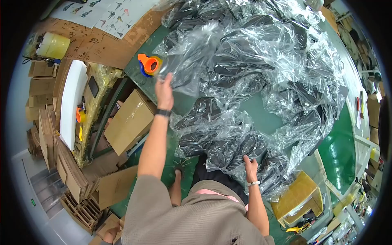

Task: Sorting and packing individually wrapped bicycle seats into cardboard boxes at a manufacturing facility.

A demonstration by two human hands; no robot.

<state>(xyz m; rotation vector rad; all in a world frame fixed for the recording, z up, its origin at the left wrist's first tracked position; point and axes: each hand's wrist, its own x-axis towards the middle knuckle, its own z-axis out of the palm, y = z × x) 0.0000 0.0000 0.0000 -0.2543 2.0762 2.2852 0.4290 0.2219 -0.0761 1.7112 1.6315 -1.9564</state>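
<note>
At the table's left side, my left hand (164, 93) is closed on a black item in a clear plastic bag (188, 61), which is raised and blurred by motion. Its shape inside the plastic is hard to make out. Down at the near edge, my right hand (250, 169) grips a second bagged black item (232, 151), its fingers partly hidden by the plastic. A large heap of similar bagged items (261, 53) curves around a bare patch of the green table (261, 110). Close beside my left hand lies an orange and blue tape dispenser (150, 64).
Left of the table stand a cardboard box (130, 121) and flattened cartons (73, 173). A white foam strip (72, 106) and a phone (93, 86) lie beyond. An open carton (297, 198) is at the near right. Part of another person's arm (111, 233) shows lower left.
</note>
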